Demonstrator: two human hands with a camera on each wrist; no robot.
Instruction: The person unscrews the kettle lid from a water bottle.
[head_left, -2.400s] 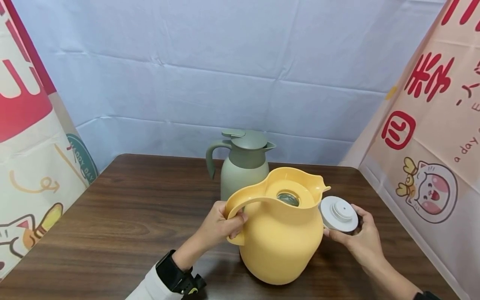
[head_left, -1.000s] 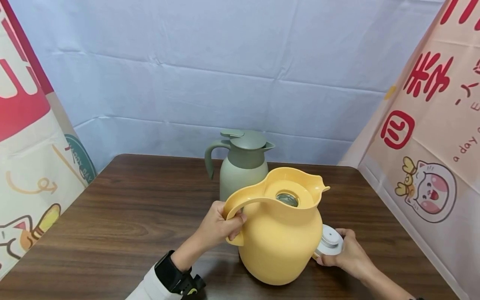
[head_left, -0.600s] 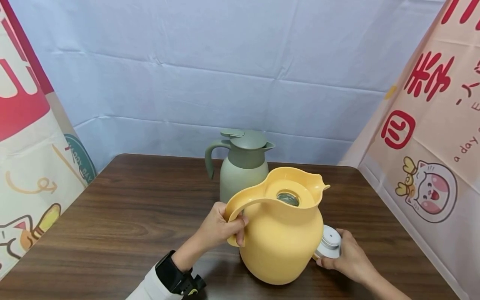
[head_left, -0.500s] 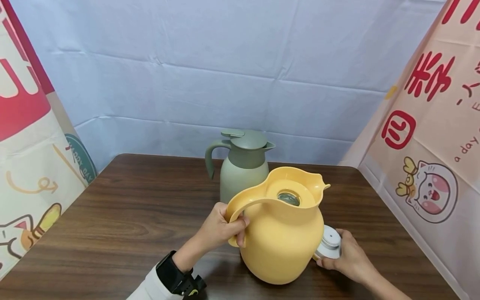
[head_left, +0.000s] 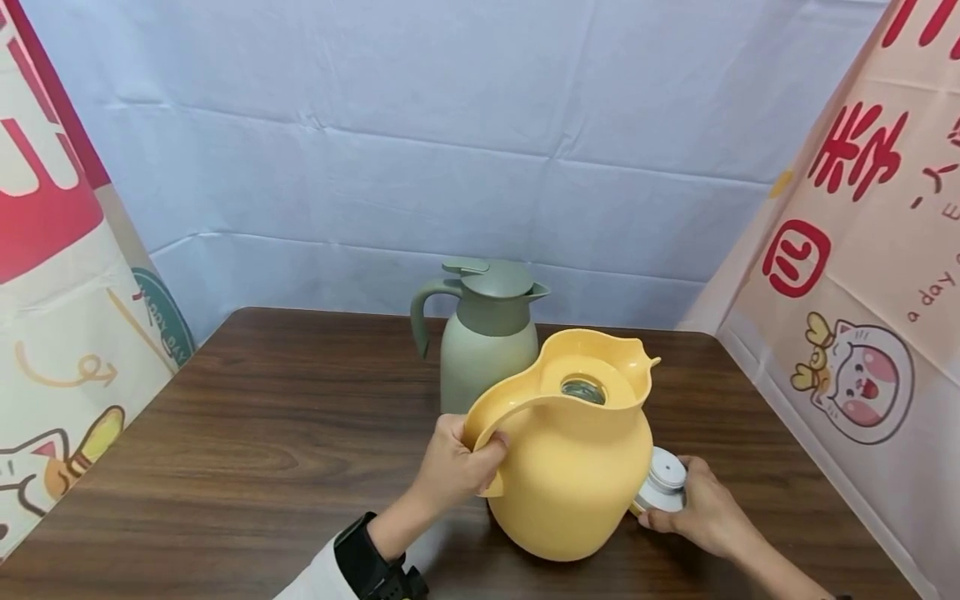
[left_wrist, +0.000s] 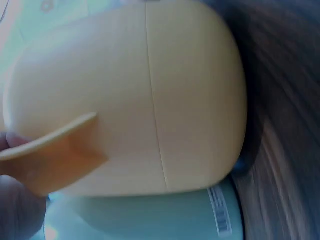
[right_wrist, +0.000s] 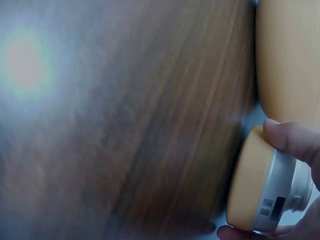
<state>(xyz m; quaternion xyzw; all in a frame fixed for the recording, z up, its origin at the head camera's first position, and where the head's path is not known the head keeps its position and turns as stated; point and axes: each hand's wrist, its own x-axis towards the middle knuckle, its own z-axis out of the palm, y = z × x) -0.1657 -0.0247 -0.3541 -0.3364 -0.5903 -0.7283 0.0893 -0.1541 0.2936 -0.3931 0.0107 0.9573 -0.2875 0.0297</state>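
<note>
Yellow jug [head_left: 573,467]: your left hand [head_left: 453,462] grips its handle, so lift it level. Your right hand [head_left: 701,512] pinches the lid [head_left: 662,490] at the desk [head_left: 247,442]; set it flat.

matt yellow plastic jug [head_left: 573,467], matt green jug [head_left: 483,337], wood-grain table [head_left: 247,442]

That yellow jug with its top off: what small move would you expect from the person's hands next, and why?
Probably the right hand lets go of the round white-and-yellow lid. It holds the lid low beside the round yellow plastic jug, at the brown wooden table. The left hand grips the jug's handle, and the mouth stands open.
</note>
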